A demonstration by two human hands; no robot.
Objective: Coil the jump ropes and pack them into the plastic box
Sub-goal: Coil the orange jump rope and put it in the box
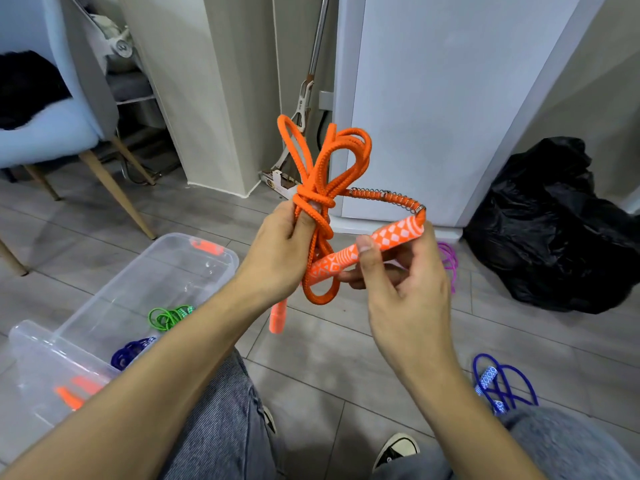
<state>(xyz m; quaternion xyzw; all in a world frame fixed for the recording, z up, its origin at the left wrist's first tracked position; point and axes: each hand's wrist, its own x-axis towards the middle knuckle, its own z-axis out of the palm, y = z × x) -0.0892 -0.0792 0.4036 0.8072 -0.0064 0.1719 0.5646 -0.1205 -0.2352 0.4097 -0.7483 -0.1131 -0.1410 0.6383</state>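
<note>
The orange jump rope sits bundled in mid-air above the floor, loops loosely wrapped. The left hand grips the bundle; the right hand pinches its patterned handle. A slack wrap could unravel before reaching the plastic box nearby.

An orange jump rope, coiled and knotted, is held above the floor beside the clear plastic box.
</note>
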